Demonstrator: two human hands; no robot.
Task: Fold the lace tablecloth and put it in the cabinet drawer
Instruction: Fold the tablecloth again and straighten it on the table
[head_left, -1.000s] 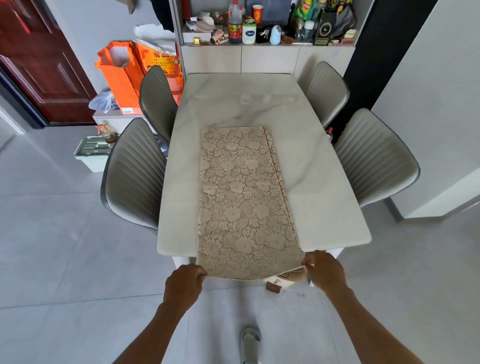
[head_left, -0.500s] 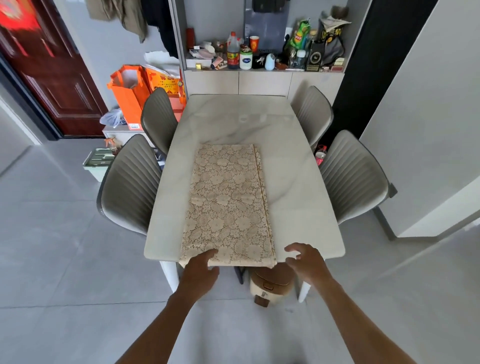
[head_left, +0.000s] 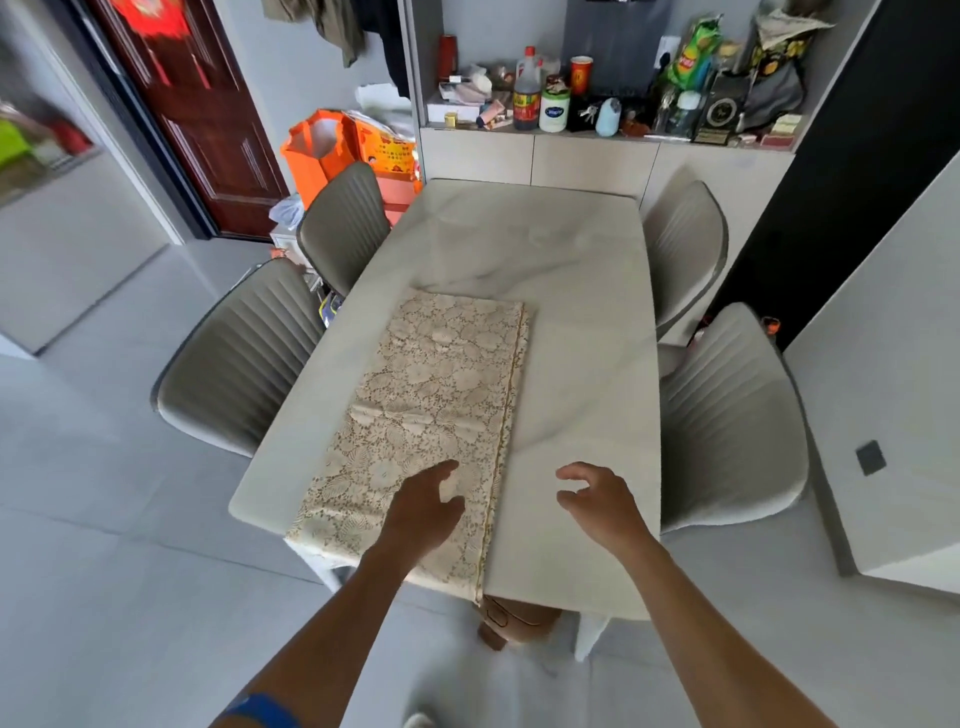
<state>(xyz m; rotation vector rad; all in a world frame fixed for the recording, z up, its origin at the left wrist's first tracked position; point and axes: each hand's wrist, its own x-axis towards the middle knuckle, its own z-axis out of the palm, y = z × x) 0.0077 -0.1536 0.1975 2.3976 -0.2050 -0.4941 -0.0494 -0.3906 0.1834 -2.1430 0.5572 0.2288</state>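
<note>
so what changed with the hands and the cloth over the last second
Both hands let go of the near corners of the lace tablecloth. The left hand moved forward over the cloth, fingers straight; the right hand now hovers over the bare table beside it, fingers loosely curled, holding nothing. The cloth's near end, which was held out past the table edge, now lies on the top with a little overhang. The cloth keeps its long folded shape.

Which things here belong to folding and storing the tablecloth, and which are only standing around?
Belonging to the job:
lace tablecloth, folded into a long strip on the table
left hand, over the cloth
right hand, open, above the bare tabletop
cabinet behind the table

Only standing around:
four grey chairs
orange bag
bottles and jars on the shelf
</note>
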